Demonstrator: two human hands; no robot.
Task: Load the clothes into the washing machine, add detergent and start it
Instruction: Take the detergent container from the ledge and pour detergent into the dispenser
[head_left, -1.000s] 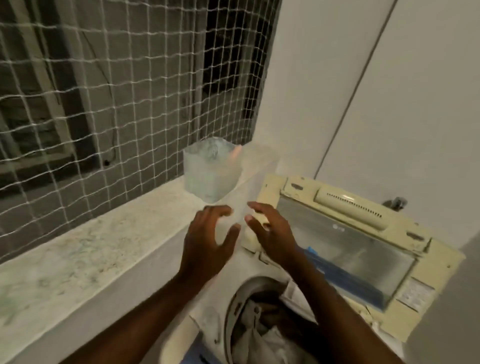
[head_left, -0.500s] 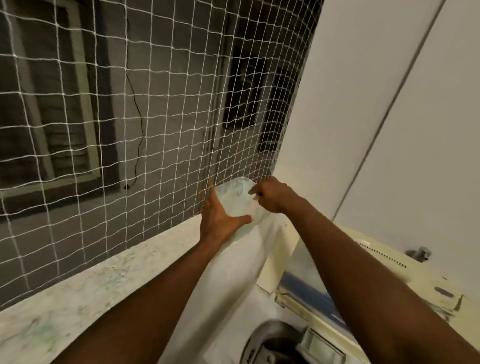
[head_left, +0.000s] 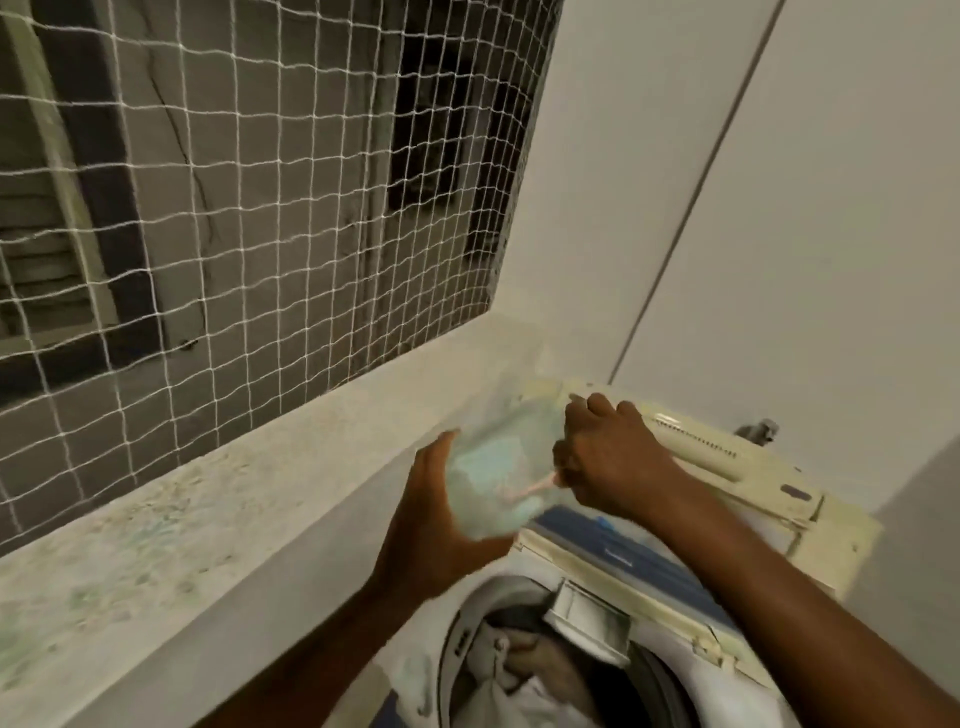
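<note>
My left hand (head_left: 434, 525) holds a clear plastic container (head_left: 498, 478) of pale blue-white detergent powder, cupping it from below and from the left. My right hand (head_left: 608, 457) sits at the container's open top, its fingers curled round the handle of a pink scoop (head_left: 530, 491) that dips into the powder. Both hands hover above the top-loading washing machine (head_left: 701, 670). Its drum is open, with white and dark clothes (head_left: 524, 670) inside, and its cream lid (head_left: 737, 467) stands raised behind my hands.
A speckled stone ledge (head_left: 171, 519) runs along the left under a window covered by white netting (head_left: 260, 208). A plain white wall (head_left: 779, 208) rises behind the machine, with a tap fitting (head_left: 758, 431) near the lid.
The container has come off the ledge and moved down and right over the machine. My right hand now grips the scoop inside it.
</note>
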